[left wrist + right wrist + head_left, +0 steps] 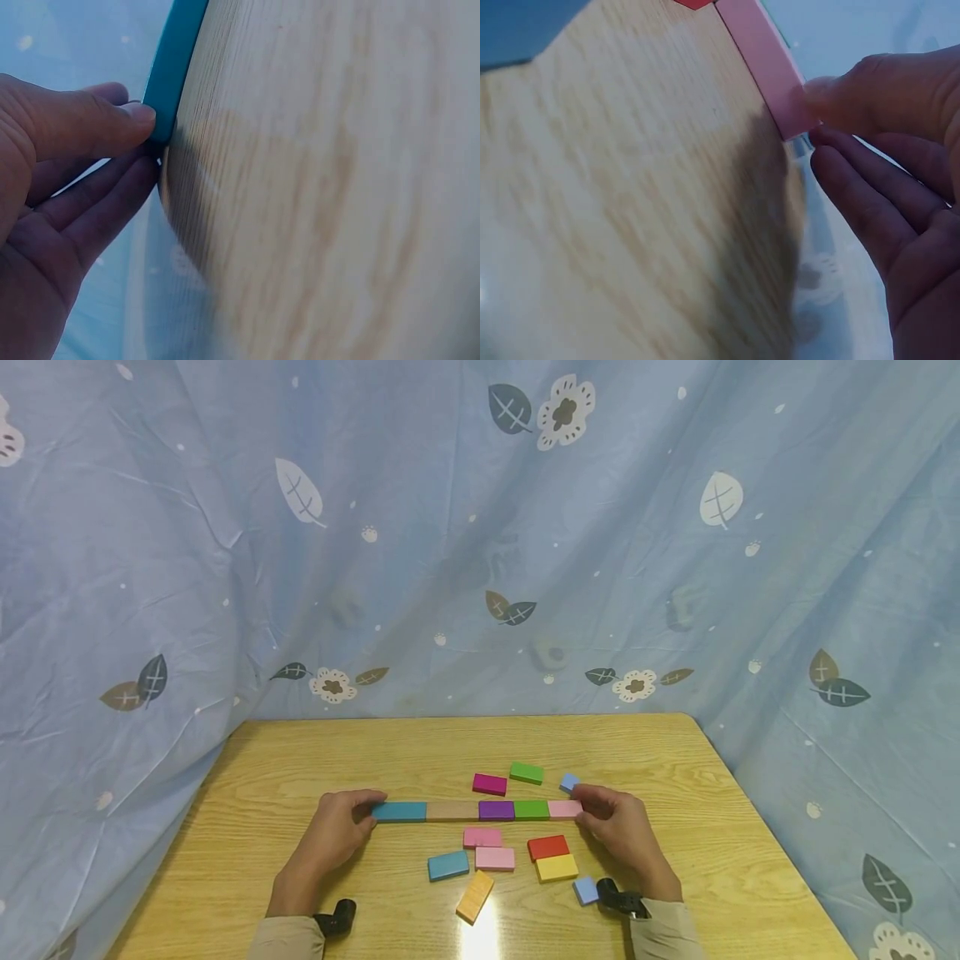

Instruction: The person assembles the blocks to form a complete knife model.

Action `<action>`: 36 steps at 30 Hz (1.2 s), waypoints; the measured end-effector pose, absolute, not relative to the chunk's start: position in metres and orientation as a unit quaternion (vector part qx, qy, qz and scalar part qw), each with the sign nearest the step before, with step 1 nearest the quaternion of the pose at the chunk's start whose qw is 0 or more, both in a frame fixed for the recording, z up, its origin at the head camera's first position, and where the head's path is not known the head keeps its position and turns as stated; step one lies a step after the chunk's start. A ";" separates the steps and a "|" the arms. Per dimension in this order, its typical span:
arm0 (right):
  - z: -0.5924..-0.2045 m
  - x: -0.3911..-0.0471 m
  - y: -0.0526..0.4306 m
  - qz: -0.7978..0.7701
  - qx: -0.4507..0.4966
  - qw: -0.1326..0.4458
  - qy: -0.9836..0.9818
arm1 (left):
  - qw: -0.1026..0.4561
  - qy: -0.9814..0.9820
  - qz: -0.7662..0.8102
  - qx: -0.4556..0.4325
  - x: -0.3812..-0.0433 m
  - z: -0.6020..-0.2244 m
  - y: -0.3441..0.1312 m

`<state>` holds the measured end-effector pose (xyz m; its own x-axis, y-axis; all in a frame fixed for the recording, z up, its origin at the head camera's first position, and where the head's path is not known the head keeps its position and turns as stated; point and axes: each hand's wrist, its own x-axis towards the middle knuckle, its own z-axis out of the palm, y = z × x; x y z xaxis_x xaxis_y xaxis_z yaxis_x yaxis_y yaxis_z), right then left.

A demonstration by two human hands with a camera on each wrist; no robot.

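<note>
While the thumb and fingers of the left hand [339, 827] pinch the outer end of a teal block [400, 812], those of the right hand [621, 827] pinch the outer end of a light pink block [565, 809]. Between these two, end to end in one straight row, sit a tan block [452, 811], a purple block [497, 811] and a green block [532, 811]. Whether the row bears on the wooden table [300, 760] cannot be told.

Just beyond the right fingertips lies a small blue block [569, 782]; farther left, past the row, are a magenta block [490, 785] and a second green one [527, 773].

On the near side, two pink blocks [495, 859] touch, near a blue block [448, 866] and an orange block [475, 897]. A red block [548, 848] meets a yellow block [557, 868]. Patterned blue cloth [420, 527] hangs behind the table.
</note>
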<state>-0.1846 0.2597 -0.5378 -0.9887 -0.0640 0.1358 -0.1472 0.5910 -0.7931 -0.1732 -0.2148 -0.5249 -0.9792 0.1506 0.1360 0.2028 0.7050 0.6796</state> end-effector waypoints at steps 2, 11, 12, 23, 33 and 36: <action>-0.536 -0.182 0.260 0.453 0.059 0.052 -0.888 | 0.035 -0.924 -0.370 -0.095 -0.174 -0.525 -0.215; -0.524 -0.172 0.250 0.523 0.113 0.066 -0.842 | 0.032 -0.924 -0.369 -0.093 -0.174 -0.525 -0.216; -0.523 -0.171 0.246 0.528 0.122 0.063 -0.838 | 0.032 -0.924 -0.370 -0.093 -0.175 -0.525 -0.216; -0.527 -0.165 0.199 0.556 0.175 -0.006 -0.812 | 0.037 -0.925 -0.366 -0.097 -0.174 -0.524 -0.215; -0.530 -0.170 0.175 0.539 0.224 -0.035 -0.811 | 0.026 -0.925 -0.368 -0.093 -0.173 -0.520 -0.214; -0.531 -0.170 0.169 0.536 0.223 -0.053 -0.813 | 0.024 -0.924 -0.371 -0.091 -0.173 -0.520 -0.215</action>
<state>-0.1704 0.1691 -0.5310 -0.8950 -0.4193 0.1519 -0.3050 0.3270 -0.8945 -0.1727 -0.2148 -0.5201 -0.9822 0.1504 0.1123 0.1863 0.7079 0.6813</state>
